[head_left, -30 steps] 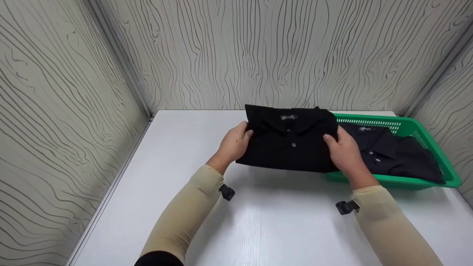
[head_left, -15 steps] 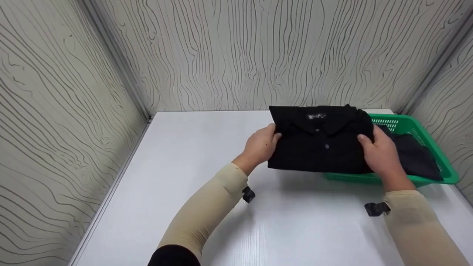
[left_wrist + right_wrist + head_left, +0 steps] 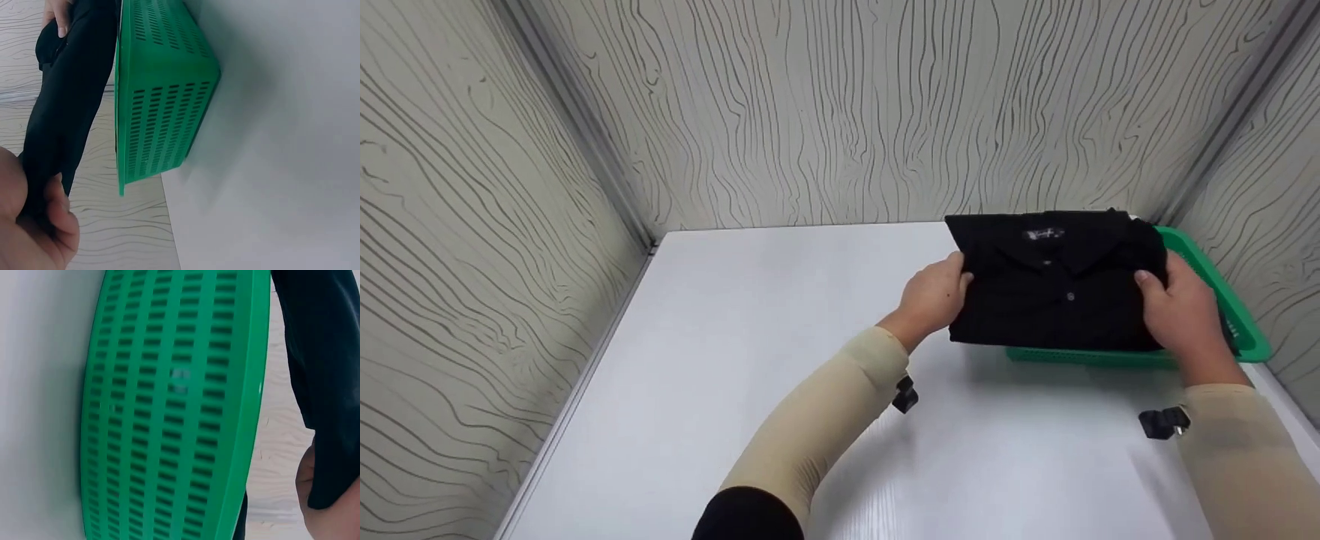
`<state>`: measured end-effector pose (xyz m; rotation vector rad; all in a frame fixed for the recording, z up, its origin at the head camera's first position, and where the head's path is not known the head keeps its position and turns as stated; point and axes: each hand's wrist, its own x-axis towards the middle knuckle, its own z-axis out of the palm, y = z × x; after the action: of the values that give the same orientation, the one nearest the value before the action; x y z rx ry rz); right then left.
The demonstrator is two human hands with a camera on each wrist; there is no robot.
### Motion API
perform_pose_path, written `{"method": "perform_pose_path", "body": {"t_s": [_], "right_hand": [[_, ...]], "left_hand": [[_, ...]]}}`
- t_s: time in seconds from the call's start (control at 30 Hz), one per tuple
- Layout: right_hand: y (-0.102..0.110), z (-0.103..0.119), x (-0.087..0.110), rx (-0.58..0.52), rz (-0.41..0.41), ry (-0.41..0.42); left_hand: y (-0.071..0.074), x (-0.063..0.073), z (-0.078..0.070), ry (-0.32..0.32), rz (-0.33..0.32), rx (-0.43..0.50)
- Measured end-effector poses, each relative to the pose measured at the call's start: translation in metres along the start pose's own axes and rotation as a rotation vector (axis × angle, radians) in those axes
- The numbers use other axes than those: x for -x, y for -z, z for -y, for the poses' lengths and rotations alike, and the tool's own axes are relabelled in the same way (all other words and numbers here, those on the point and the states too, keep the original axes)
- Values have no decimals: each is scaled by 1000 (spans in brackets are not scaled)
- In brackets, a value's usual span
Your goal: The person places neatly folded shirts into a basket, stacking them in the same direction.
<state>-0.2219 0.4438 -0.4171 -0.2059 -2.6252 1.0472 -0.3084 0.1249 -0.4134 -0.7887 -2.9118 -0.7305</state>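
Note:
A folded black collared shirt (image 3: 1050, 307), buttons and a pale label at its neck facing up, is held level by its two sides over the green basket. My left hand (image 3: 934, 296) grips its left edge, thumb on top and fingers underneath. At the opposite edge my right hand (image 3: 1185, 311) holds it the same way. Seen from the left wrist, the shirt (image 3: 73, 84) is a thick folded bundle above the basket rim. In the right wrist view, the right hand's fingers (image 3: 305, 475) curl beneath the cloth.
The perforated green basket (image 3: 1249, 330) stands on the white table (image 3: 780, 300) at the right, mostly covered by the shirt in the head view. Patterned panels (image 3: 840, 112) wall the table at the back and sides.
Both hands have carried the folded shirt rightward, from beside the basket to over it. The dark button shirt lying in the basket is now almost entirely hidden beneath it.

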Motion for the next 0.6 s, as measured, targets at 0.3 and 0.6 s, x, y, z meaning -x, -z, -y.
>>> {"method": "perform_pose_path", "body": {"t_s": [0.3,0.6], "right_hand": [[25,-12,-6,83,-15,-7],[38,-34,-8,135,-57,-66]], "left_hand": [[-14,-17,-17,10,-15,51],[-30,-32,-37,57,-18,78]]}}
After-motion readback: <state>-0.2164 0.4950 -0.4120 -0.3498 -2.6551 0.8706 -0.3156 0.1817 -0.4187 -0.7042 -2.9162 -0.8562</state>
